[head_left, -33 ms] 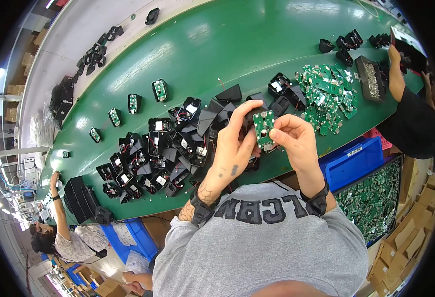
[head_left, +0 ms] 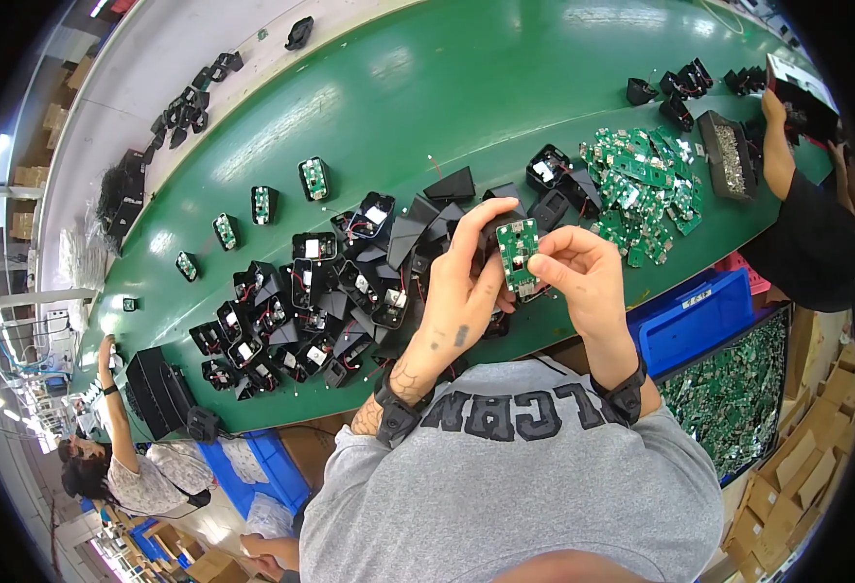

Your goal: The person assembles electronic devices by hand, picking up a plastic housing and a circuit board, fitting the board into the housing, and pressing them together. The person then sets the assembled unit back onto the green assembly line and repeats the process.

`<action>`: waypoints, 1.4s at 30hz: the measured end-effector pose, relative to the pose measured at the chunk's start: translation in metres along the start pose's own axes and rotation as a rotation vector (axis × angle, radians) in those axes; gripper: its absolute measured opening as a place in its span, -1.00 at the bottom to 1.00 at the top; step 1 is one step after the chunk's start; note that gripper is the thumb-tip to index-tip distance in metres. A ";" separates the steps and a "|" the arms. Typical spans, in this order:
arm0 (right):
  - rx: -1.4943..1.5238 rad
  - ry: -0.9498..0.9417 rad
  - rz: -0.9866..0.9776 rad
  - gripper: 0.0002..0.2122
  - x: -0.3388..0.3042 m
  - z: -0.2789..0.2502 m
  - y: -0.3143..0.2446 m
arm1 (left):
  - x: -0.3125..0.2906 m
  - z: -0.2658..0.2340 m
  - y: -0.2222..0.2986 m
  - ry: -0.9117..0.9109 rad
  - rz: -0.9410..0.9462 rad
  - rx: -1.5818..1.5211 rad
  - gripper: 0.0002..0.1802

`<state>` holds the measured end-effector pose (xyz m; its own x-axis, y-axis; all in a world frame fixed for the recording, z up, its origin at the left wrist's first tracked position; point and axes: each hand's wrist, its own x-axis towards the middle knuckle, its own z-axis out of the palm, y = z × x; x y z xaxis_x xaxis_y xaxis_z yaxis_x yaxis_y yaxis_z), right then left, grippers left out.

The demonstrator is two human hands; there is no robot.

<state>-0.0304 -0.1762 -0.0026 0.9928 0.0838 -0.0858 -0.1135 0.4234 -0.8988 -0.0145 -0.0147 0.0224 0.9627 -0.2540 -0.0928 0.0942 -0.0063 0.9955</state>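
1. Green circuit board [head_left: 518, 255] held over the desk [head_left: 398, 107], left of a board pile [head_left: 646, 185].
2. Right grip [head_left: 591, 280] pinched on its edge; left grip [head_left: 458, 280] curled behind, hold hidden.
3. Uneven thumb pressure could tip it loose.

The green circuit board [head_left: 518, 255] is a small rectangle with silvery parts. It is held by both hands [head_left: 591, 282] slightly right of the frame's centre, its long side nearly vertical, its component face visible.
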 end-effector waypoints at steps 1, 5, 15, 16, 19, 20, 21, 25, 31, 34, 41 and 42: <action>0.000 -0.001 -0.003 -0.85 0.000 0.002 -0.002 | 0.000 0.000 0.000 -0.028 -0.043 -0.060 -0.42; -0.132 0.144 -0.031 -0.85 0.001 0.009 -0.012 | 0.002 -0.004 0.002 -0.127 -0.104 -0.343 -0.28; -0.771 0.065 -0.029 -0.75 0.005 0.001 -0.031 | -0.006 0.005 -0.007 -0.156 -0.037 -0.204 -0.35; -0.770 0.065 -0.029 -0.75 0.009 0.001 -0.030 | -0.006 0.004 -0.008 -0.156 -0.038 -0.202 -0.35; -0.328 -0.154 -0.107 -0.51 0.013 -0.004 -0.020 | -0.005 0.004 -0.007 -0.210 -0.052 -0.226 -0.38; -0.332 -0.147 -0.109 -0.51 0.010 -0.004 -0.016 | -0.005 0.005 -0.005 -0.216 -0.030 -0.202 -0.40; -0.127 -0.148 -0.065 -0.51 0.009 -0.003 -0.012 | -0.005 0.006 -0.002 -0.223 -0.008 -0.178 -0.41; -0.051 -0.199 0.010 -0.51 0.006 -0.004 -0.012 | -0.010 0.009 0.004 -0.246 0.022 0.031 -0.45; -0.089 -0.224 -0.054 -0.53 0.006 -0.003 -0.020 | -0.013 0.007 -0.009 -0.236 0.045 0.066 -0.50; -0.109 -0.189 -0.107 -0.55 0.004 0.003 -0.022 | -0.002 0.014 -0.015 -0.084 0.383 0.229 -0.49; -0.527 -0.087 -0.247 -0.56 0.051 -0.032 -0.046 | 0.057 -0.026 0.012 -0.019 0.510 0.681 -0.54; -0.573 0.009 -0.231 -0.58 0.071 -0.055 -0.051 | 0.079 -0.045 0.012 0.049 0.463 0.723 -0.56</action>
<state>0.0479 -0.2411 0.0136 0.9897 0.0396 0.1372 0.1411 -0.1224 -0.9824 0.0741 0.0091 0.0257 0.8758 -0.3409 0.3418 -0.4794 -0.5311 0.6986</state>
